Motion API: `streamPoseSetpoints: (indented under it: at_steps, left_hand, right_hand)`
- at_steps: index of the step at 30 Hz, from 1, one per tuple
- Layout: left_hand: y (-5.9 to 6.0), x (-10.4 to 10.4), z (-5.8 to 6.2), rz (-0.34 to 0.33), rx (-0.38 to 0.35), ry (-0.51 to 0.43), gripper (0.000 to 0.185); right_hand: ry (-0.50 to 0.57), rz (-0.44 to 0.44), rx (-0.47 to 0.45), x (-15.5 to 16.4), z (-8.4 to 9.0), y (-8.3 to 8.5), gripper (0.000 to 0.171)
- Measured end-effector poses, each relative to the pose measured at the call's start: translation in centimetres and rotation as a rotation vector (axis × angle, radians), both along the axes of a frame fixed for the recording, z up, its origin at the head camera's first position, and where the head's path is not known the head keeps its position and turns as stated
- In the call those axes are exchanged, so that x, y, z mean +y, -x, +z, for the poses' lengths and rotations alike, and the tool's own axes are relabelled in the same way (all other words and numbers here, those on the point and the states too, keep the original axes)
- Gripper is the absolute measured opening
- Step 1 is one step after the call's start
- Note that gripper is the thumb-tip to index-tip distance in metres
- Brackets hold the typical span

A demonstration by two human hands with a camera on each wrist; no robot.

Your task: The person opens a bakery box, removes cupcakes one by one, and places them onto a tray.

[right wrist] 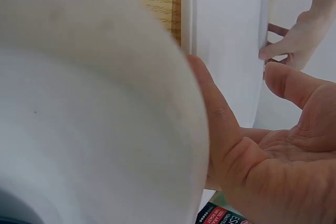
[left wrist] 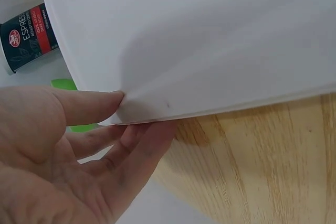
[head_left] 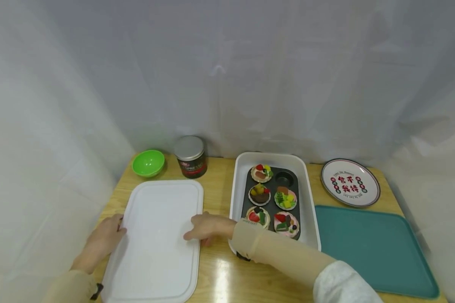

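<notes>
Left hand (head_left: 104, 236) is pinching the white board (head_left: 157, 244) by the counter's (head_left: 217, 189) left edge; spread right hand (head_left: 209, 225) isn't gripping, so lifting could be tipping it

The left hand (head_left: 103, 239) pinches, thumb (left wrist: 94, 107) opposite its fingers (left wrist: 139, 158); the right hand (head_left: 208, 227) spreads its thumb from its fingers, its forearm (head_left: 280, 254) slanting in from the lower right.

I see pale, creased sheeting (head_left: 220, 84) on 3 sides of my wooden table (head_left: 218, 181), whose top catches a bright streak of light (head_left: 222, 277).
</notes>
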State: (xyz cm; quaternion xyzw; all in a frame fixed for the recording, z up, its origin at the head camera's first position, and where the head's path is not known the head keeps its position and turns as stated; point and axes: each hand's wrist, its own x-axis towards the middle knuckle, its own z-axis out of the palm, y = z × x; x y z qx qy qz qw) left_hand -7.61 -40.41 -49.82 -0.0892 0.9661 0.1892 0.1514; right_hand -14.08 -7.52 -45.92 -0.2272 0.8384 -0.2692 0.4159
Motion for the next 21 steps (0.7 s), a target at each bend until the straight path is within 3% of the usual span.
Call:
streamPoseSetpoints:
  at_steps: [6, 21]
  left_hand:
    - [0.32, -0.02, -0.09, 0.008, -0.009, 0.026, 0.056]
    - [0.29, 0.12, -0.15, 0.03, -0.007, 0.062, 0.056]
  right_hand:
    - [0.019, -0.005, 0.002, -0.15, 0.17, -0.25, 0.051]
    - [0.038, -0.022, -0.022, -0.18, 0.5, -0.25, 0.06]
